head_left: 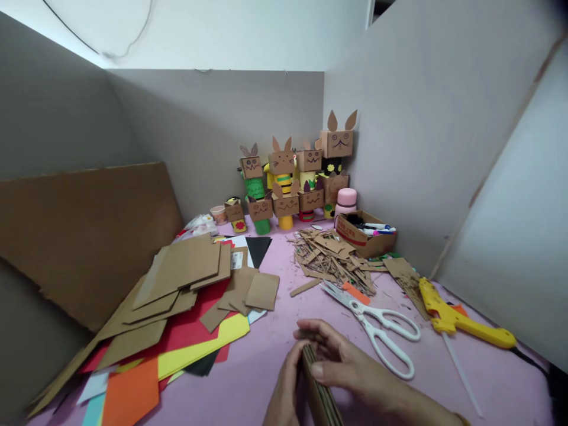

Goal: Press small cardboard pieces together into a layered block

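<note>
- Head view: low in the middle, the left hand (284, 387) and the right hand (344, 364) are both clamped on a stack of cardboard pieces (318, 387) — held on edge between them, just above the pink worktop (266, 378).
- White scissors (377, 322) lie just beside the right hand, blades apart.
- A yellow glue gun (457, 316) rests further right.
- Cardboard scraps (332, 257) are heaped behind the scissors.
- Coloured paper sheets (177, 346) spread out on the left.

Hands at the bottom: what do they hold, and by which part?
A stack of cardboard pieces, gripped at its far end between left hand and right hand.
</note>
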Demonstrator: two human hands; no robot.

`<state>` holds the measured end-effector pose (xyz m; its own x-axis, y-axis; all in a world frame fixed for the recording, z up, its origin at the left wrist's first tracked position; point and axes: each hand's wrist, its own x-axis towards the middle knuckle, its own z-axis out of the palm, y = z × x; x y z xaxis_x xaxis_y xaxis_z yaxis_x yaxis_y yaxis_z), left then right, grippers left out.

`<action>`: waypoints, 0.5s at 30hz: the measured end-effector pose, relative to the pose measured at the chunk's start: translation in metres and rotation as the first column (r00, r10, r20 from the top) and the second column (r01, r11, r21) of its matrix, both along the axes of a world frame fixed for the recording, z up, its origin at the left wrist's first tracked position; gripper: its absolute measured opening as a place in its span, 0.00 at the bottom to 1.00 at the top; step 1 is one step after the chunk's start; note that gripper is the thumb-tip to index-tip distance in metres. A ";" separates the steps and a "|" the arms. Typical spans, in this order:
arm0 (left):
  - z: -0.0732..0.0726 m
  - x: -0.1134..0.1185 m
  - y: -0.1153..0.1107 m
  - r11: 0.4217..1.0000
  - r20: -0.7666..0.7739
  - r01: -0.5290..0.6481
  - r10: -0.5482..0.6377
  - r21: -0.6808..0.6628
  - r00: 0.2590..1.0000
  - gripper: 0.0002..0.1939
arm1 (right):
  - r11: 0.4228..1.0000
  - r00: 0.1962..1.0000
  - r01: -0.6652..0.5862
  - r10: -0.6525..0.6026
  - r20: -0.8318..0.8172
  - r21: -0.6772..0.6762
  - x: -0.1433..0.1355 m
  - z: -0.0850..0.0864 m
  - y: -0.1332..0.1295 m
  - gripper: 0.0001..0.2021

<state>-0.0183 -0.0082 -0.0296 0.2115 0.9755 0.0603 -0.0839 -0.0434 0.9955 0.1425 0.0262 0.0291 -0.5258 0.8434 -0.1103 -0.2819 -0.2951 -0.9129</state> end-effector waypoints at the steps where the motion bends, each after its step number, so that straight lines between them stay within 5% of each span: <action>1: 0.000 0.000 0.000 1.000 -0.008 -0.006 0.006 -0.012 1.000 0.38 | 1.000 1.000 -0.012 0.012 -0.008 -0.019 -0.001 0.001 0.000 0.40; 15: -0.007 0.001 0.001 1.000 0.040 -0.029 0.029 -0.002 0.999 0.36 | 0.993 0.997 0.049 -0.056 0.059 0.103 -0.004 0.000 -0.001 0.32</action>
<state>-0.0176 -0.0077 -0.0365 0.1806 0.9813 0.0668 -0.1223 -0.0450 0.9915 0.1384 0.0247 0.0293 -0.4753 0.8782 -0.0536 -0.2372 -0.1866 -0.9534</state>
